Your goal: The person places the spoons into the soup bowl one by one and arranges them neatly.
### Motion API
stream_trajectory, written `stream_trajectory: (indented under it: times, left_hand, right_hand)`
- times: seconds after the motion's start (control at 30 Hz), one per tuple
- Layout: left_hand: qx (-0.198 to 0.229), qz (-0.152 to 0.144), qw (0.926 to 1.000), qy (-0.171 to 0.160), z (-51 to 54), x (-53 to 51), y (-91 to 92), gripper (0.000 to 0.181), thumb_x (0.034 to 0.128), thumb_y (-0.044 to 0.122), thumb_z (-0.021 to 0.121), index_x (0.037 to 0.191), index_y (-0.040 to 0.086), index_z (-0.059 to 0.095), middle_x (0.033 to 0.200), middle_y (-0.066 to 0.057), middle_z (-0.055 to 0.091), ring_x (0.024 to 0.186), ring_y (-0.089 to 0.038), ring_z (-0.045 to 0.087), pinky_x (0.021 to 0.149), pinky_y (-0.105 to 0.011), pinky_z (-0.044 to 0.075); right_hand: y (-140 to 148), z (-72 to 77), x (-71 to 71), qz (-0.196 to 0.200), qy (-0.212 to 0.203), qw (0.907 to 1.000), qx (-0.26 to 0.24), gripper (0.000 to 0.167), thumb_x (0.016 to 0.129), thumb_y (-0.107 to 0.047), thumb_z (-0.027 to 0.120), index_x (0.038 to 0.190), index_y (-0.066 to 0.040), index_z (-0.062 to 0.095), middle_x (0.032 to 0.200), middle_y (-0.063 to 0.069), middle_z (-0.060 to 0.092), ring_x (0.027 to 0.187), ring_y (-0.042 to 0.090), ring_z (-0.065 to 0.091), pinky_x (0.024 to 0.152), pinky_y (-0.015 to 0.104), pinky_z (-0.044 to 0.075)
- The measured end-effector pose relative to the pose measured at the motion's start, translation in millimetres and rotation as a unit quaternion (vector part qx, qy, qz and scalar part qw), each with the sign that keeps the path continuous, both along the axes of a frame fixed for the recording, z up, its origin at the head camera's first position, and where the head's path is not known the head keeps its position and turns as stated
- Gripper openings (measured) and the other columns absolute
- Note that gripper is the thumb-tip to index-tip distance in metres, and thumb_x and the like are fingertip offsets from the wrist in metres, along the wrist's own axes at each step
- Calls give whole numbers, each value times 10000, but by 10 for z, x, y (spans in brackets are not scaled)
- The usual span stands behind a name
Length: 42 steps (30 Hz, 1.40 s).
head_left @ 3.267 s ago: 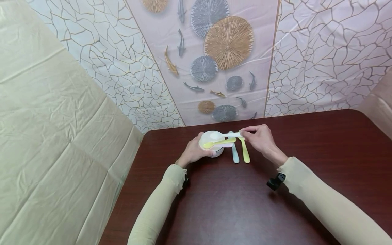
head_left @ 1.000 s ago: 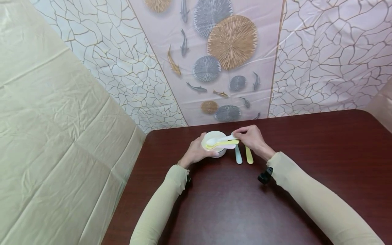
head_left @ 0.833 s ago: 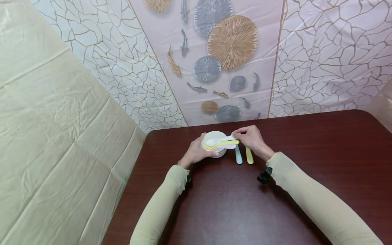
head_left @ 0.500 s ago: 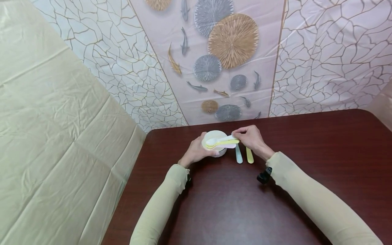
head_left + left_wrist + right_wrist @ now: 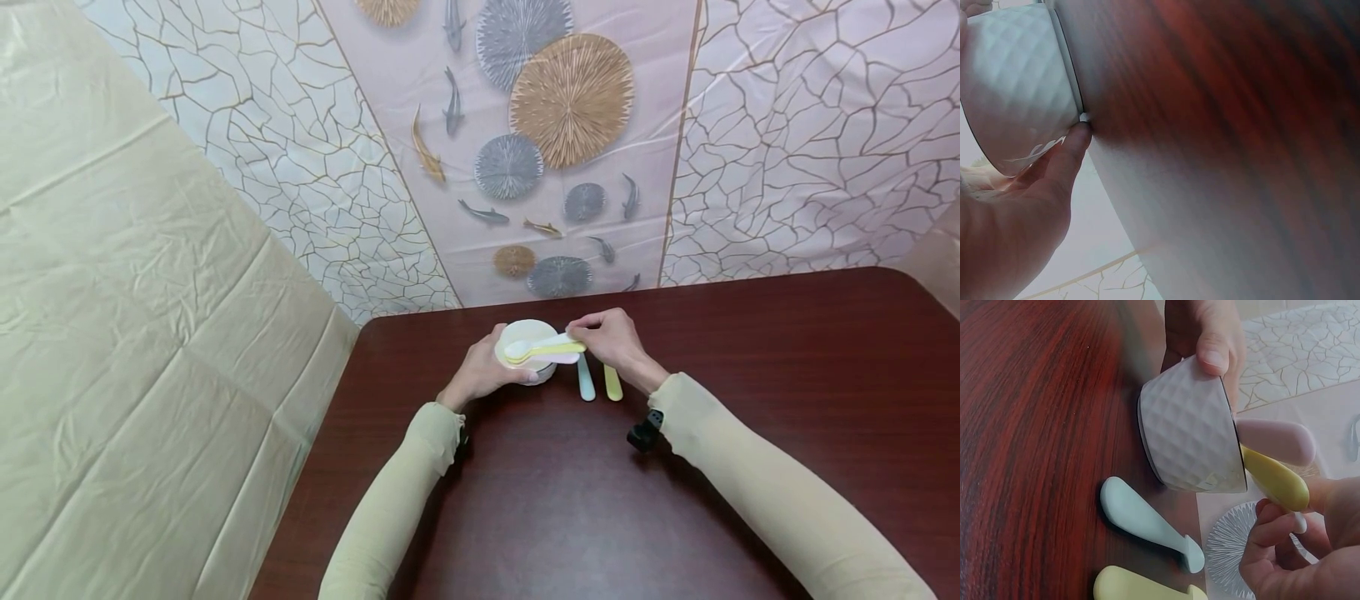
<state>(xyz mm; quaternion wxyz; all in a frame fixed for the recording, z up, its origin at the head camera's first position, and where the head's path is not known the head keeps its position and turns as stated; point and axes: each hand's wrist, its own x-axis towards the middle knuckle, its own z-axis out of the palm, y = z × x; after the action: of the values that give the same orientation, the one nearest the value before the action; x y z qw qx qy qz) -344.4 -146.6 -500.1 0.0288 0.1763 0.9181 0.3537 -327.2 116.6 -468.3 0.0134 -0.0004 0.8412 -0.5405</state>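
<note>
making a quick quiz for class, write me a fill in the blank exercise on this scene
1. The left hand grips the round, diamond-textured, ____-coloured bowl.
2. The right hand pinches the white plastic spoon by its ____.
3. On the red-brown wooden table, beside the light yellow utensil, lies a second utensil, coloured ____.

Missing words: white; handle; pale blue.

Open tabletop (image 5: 525, 492) in front, bowl (image 5: 1191, 431) hemmed by left grip (image 5: 480, 368), spoons (image 5: 1147, 515) and right grip (image 5: 611, 342) opposite

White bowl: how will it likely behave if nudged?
The white bowl looks rigid: its wall shows no bend under the left hand. The raised pattern may limit slipping. Its base is narrower than its rim, and the pink handle and yellow handle overhang, so it could tip.
</note>
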Motion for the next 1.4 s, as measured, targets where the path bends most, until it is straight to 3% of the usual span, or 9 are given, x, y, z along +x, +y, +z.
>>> stream_trajectory:
  times: [0.17, 0.33, 0.47, 0.57, 0.7, 0.87, 1.1, 1.4]
  left_hand:
    - [8, 16, 10000, -40, 21, 9, 4, 910, 745, 444, 997, 1477, 183, 524, 1341, -71, 718, 1200, -257, 668, 1052, -442, 534]
    - [43, 13, 10000, -37, 15, 19, 0, 884, 750, 458, 993, 1452, 181, 534, 1318, -61, 724, 1176, -248, 668, 1033, -429, 537]
    - [97, 9, 9999, -39, 6, 27, -3, 865, 752, 451, 993, 1437, 179, 539, 1303, -60, 728, 1163, -249, 666, 1027, -426, 534]
    - [87, 18, 10000, -18, 2, 31, -1, 861, 754, 457, 989, 1435, 179, 541, 1299, -58, 730, 1159, -246, 667, 1023, -422, 535]
    - [72, 25, 10000, -32, 9, 35, 3, 866, 754, 445, 991, 1443, 184, 537, 1304, -65, 729, 1163, -251, 668, 1026, -426, 536]
    - [21, 34, 10000, -7, 17, 34, 11, 893, 755, 433, 993, 1473, 177, 529, 1332, -94, 723, 1201, -279, 673, 1055, -455, 535]
    - [-32, 20, 10000, 8, 29, 25, 15, 897, 763, 440, 987, 1483, 171, 526, 1334, -102, 720, 1205, -281, 675, 1060, -464, 536]
    - [-34, 17, 10000, -22, 19, 24, 3, 908, 762, 436, 990, 1494, 170, 524, 1338, -104, 716, 1210, -284, 672, 1063, -471, 532]
  right_hand:
    - [11, -6, -8, -22, -76, 10000, 7, 327, 1017, -259, 728, 1222, -21, 821, 1356, 185, 770, 1255, 311, 690, 845, 221, 501]
    - [16, -23, 0, 6, -131, 9999, 36, 375, 1029, -291, 710, 1221, 16, 809, 1336, 223, 763, 1064, 314, 731, 744, 206, 521]
    - [15, -27, 14, 88, -130, 9999, -47, 378, 1034, -280, 701, 1220, 33, 803, 1303, 242, 766, 851, 185, 728, 688, 193, 532]
    - [18, -23, 21, 153, -137, 9997, -102, 372, 1032, -272, 698, 1220, 31, 804, 1291, 236, 774, 795, 56, 668, 686, 186, 530]
    - [26, -32, 23, 211, -186, 9995, -141, 385, 1025, -276, 696, 1229, 34, 799, 1289, 228, 778, 791, 4, 642, 693, 183, 535]
    - [30, -35, 31, 182, -200, 9995, -180, 376, 1025, -269, 701, 1223, 35, 800, 1258, 219, 786, 780, 44, 666, 685, 194, 543]
    - [44, -38, 25, 90, -174, 9995, -232, 396, 1066, -313, 669, 1190, 36, 810, 1007, 102, 812, 742, 148, 699, 630, 210, 515]
    - [63, -13, 48, 93, -224, 9993, -279, 410, 1065, -325, 674, 1200, 39, 807, 1095, 173, 818, 772, 130, 729, 734, 274, 618]
